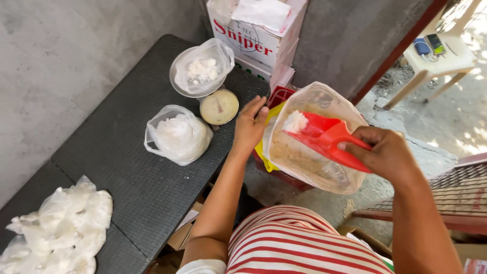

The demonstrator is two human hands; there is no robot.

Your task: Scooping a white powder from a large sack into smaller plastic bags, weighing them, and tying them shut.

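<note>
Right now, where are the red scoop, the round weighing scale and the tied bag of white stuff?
Red scoop [324, 137]: head view, on its red bowl.
Weighing scale [219, 107]: head view, on its round dial face.
Tied bag [177, 136]: head view, on its bulging middle.

Dark textured table [127, 177] along a grey concrete wall [61, 56], carrying a small dial scale [219, 107] with a metal pan holding an open clear bag of white lumps [202, 68], a tied clear bag of white powder [177, 134] just beside the scale, and a heap of crumpled clear bags [58, 228] at the near end. White cardboard box with red print [258, 30] stands at the table's far end, against the wall, with a white plastic bag on top. Far right, a pale plastic stool [441, 58] holding two small devices, a red metal grate [456, 195] at right edge, and cardboard pieces [190, 226] on the floor under the table.
</note>
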